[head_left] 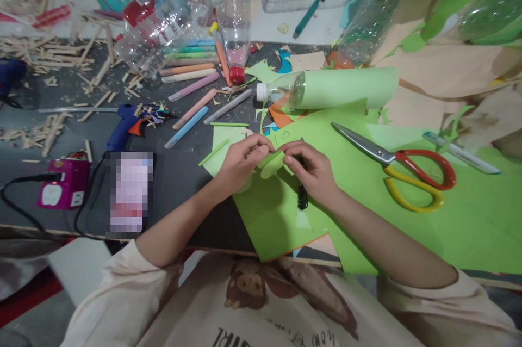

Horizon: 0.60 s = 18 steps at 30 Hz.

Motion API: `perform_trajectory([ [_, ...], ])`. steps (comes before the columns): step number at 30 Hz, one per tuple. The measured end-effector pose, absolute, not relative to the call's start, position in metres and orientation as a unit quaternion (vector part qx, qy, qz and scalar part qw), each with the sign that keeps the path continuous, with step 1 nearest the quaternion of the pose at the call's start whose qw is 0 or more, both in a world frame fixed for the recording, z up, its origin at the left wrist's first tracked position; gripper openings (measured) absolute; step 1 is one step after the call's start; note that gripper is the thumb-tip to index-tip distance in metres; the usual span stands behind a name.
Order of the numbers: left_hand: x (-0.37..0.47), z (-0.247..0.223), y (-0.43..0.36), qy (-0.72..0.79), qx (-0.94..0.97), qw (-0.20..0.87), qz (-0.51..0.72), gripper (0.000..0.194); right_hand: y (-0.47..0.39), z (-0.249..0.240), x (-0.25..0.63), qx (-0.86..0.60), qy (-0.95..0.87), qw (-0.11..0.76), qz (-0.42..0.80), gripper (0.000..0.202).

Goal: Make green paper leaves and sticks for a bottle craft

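Note:
My left hand [246, 160] and my right hand [310, 166] meet over the green sheet, pinching a small piece of light green paper [272, 166] between their fingertips. The paper looks curved or folded, with a rounded lower end. Beneath and beside my right hand lies a black object [302, 197], mostly covered, so its kind cannot be made out. Beyond my hands a clear bottle with a white cap, wrapped in pale green paper [350, 88], rests on its side. Scissors [391, 162] with one red and one yellow handle lie spread to the right.
Large green paper [408, 238] covers the right of the dark table. To the left are a blue glue gun [120, 126], a magenta box [65, 184] with a cable, and a blurred phone [129, 192]. Several markers [193, 86], wooden sticks [61, 56] and clear plastic bottles [234, 15] lie farther back.

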State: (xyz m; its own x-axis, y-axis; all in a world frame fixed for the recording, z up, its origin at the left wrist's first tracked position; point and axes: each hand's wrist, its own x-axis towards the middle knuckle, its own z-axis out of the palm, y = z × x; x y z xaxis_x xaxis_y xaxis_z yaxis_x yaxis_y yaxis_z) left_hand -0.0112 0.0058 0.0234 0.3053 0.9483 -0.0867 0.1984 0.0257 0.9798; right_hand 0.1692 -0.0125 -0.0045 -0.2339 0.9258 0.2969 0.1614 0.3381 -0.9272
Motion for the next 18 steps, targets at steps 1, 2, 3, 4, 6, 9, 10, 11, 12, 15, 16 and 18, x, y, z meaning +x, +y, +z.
perform_trajectory([
  [1,-0.011,0.024,0.006,0.475,0.604,0.537,0.348,0.032,-0.012,-0.005,0.169,-0.402,-0.679,0.465,0.402,0.013],
  [2,-0.011,0.024,0.005,0.472,0.606,0.541,0.344,0.031,-0.012,-0.005,0.169,-0.398,-0.687,0.463,0.394,0.013],
  [3,-0.011,0.024,0.004,0.467,0.608,0.546,0.339,0.031,-0.012,-0.005,0.168,-0.396,-0.692,0.461,0.389,0.013],
  [4,-0.01,0.023,0.003,0.462,0.61,0.55,0.333,0.031,-0.013,-0.004,0.168,-0.395,-0.695,0.459,0.387,0.013],
  [6,-0.008,0.023,0.001,0.458,0.611,0.556,0.328,0.031,-0.014,-0.003,0.167,-0.4,-0.693,0.456,0.39,0.015],
  [9,-0.005,0.023,-0.001,0.475,0.6,0.548,0.338,0.03,-0.014,0.0,0.169,-0.433,-0.678,0.445,0.393,0.023],
  [10,-0.004,0.023,0.0,0.482,0.595,0.542,0.346,0.029,-0.013,0.001,0.171,-0.447,-0.678,0.435,0.39,0.027],
  [11,-0.004,0.023,0.001,0.49,0.59,0.534,0.356,0.028,-0.011,0.002,0.174,-0.458,-0.68,0.423,0.384,0.03],
  [12,-0.004,0.023,0.002,0.496,0.585,0.526,0.367,0.026,-0.008,0.002,0.178,-0.466,-0.688,0.41,0.377,0.034],
  [15,-0.004,0.021,0.004,0.508,0.565,0.515,0.396,0.021,0.006,0.002,0.196,-0.467,-0.722,0.379,0.342,0.04],
  [16,-0.005,0.021,0.005,0.509,0.557,0.516,0.405,0.021,0.01,0.003,0.203,-0.473,-0.73,0.376,0.32,0.04],
  [18,-0.005,0.019,0.005,0.506,0.541,0.525,0.42,0.02,0.017,0.007,0.214,-0.504,-0.725,0.39,0.261,0.04],
])
